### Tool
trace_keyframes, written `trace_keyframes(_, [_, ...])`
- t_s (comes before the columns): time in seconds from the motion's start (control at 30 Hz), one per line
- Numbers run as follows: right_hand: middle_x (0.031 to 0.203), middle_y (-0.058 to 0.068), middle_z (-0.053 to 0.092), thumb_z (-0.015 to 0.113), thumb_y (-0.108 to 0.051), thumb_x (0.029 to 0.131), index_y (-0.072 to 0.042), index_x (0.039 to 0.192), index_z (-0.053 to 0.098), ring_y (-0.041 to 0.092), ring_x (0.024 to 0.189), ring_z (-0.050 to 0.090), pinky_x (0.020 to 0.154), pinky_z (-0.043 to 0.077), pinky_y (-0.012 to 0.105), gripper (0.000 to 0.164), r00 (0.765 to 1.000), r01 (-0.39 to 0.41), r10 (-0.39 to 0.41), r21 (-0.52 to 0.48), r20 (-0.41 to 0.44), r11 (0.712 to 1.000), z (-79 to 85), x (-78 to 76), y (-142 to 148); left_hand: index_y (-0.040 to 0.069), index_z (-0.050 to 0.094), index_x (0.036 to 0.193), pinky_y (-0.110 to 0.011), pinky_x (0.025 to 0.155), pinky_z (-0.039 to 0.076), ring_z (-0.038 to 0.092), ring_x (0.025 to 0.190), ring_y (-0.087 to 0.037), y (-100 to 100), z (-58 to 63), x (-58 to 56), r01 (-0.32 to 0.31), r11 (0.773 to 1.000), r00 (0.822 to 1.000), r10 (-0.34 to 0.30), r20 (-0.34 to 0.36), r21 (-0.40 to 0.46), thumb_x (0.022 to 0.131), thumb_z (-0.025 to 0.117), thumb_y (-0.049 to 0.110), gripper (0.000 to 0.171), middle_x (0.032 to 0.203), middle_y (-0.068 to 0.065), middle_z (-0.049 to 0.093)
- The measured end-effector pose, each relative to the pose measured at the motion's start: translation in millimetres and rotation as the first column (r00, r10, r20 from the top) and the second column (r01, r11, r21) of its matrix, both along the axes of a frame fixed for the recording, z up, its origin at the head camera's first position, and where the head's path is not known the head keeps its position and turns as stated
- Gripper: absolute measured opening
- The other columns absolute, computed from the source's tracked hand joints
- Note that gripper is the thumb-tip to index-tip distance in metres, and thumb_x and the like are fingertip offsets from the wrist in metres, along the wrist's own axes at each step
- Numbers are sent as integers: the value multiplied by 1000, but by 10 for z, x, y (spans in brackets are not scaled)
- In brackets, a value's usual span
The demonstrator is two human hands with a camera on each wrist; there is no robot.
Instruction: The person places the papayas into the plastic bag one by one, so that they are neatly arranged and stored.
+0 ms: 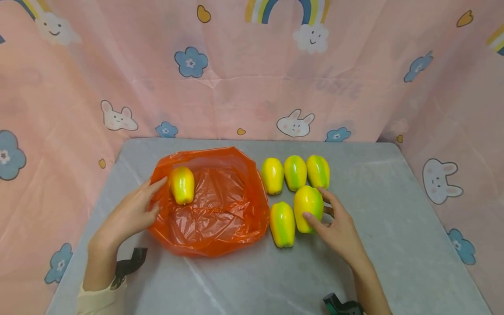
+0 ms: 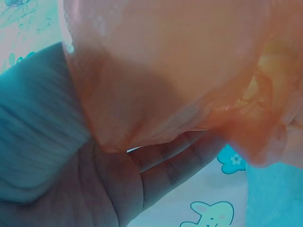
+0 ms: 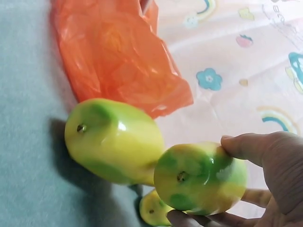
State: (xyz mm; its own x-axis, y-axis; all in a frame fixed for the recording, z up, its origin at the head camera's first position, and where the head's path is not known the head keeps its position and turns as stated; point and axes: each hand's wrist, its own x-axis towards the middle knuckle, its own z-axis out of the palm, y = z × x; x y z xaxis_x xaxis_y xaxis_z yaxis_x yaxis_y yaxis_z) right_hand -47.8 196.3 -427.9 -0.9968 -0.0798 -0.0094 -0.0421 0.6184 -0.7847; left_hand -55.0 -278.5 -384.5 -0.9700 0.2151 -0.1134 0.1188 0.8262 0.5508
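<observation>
My right hand (image 1: 336,223) grips a glossy yellow-green fruit (image 1: 308,209) between thumb and fingers. In the right wrist view, that fruit (image 3: 201,178) shows its dark stem spot, and another fruit (image 3: 113,142) lies beside it. My left hand (image 1: 130,216) is at the left rim of an orange plastic bag (image 1: 216,227). Its fingers look fairly straight and touch the film, with thumb and fingertips apart. Inside the bag, near those fingertips, sits one fruit (image 1: 182,185). The left wrist view shows the bag film (image 2: 156,71) covering part of the left hand (image 2: 123,184).
Three more fruits stand in a row behind the held one, including the middle fruit (image 1: 295,173). Another fruit (image 1: 282,224) lies between the bag and the right hand. All are on a grey table (image 1: 393,245), with a pink patterned cloth (image 1: 236,100) behind and at the sides.
</observation>
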Motion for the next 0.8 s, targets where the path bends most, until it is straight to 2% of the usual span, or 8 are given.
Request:
trace_keyframes(0.07, [169, 13, 41, 75, -37, 98, -17, 164, 37, 43, 133, 60, 88, 64, 43, 78, 1000, -6, 6, -6, -8, 1000, 22, -12, -31, 0, 38, 162, -50, 91, 64, 56, 126, -43, 3, -3, -4, 3, 1000, 1000, -3, -3, 7, 93, 61, -1, 73, 170, -27, 33])
trace_keyframes(0.17, [166, 14, 44, 75, -36, 98, -17, 164, 37, 42, 133, 60, 88, 65, 44, 79, 1000, -4, 4, -10, -14, 1000, 62, -35, -81, 1, 38, 162, -40, 82, 66, 57, 116, -38, 11, -3, -7, 3, 1000, 1000, -3, 1, 19, 91, 62, -3, 75, 170, -25, 34])
trace_keyframes(0.33, [159, 15, 49, 76, -38, 97, -20, 164, 36, 42, 132, 61, 90, 65, 49, 80, 1000, -7, 7, -15, -15, 1000, 154, -95, -182, 0, 38, 162, -42, 84, 66, 58, 116, -38, 30, -1, -3, 5, 1000, 1000, -5, 7, 24, 91, 62, -6, 75, 170, -25, 33])
trace_keyframes(0.47, [162, 15, 48, 76, -39, 97, -20, 163, 37, 42, 134, 59, 92, 65, 53, 79, 999, -35, 34, -34, -15, 999, 228, -159, -281, 0, 39, 161, -50, 90, 65, 57, 122, -42, 35, -7, 3, 8, 1000, 1000, -8, 5, 21, 90, 62, -8, 76, 170, -26, 33])
trace_keyframes(0.63, [159, 16, 49, 77, -36, 96, -22, 162, 39, 41, 132, 62, 87, 66, 41, 77, 997, -75, 75, -47, -10, 996, 305, -259, -388, -1, 39, 161, -61, 101, 58, 51, 138, -49, 37, -13, 1, 11, 1000, 1000, -11, 7, 18, 88, 62, -10, 77, 171, -27, 32])
trace_keyframes(0.7, [156, 16, 50, 78, -35, 96, -21, 161, 39, 40, 130, 63, 84, 66, 36, 77, 995, -97, 96, -56, -11, 994, 335, -308, -424, -1, 39, 161, -61, 100, 59, 51, 137, -49, 39, -6, 1, 8, 1000, 1000, -9, 14, 19, 87, 62, -10, 78, 171, -27, 31])
trace_keyframes(0.8, [156, 16, 50, 78, -35, 95, -20, 161, 40, 39, 127, 64, 83, 66, 36, 78, 992, -123, 123, -59, -7, 991, 378, -363, -474, -2, 39, 161, -58, 97, 62, 53, 133, -47, 38, 7, 5, 7, 1000, 1000, -7, 17, 17, 87, 61, -12, 78, 171, -28, 31])
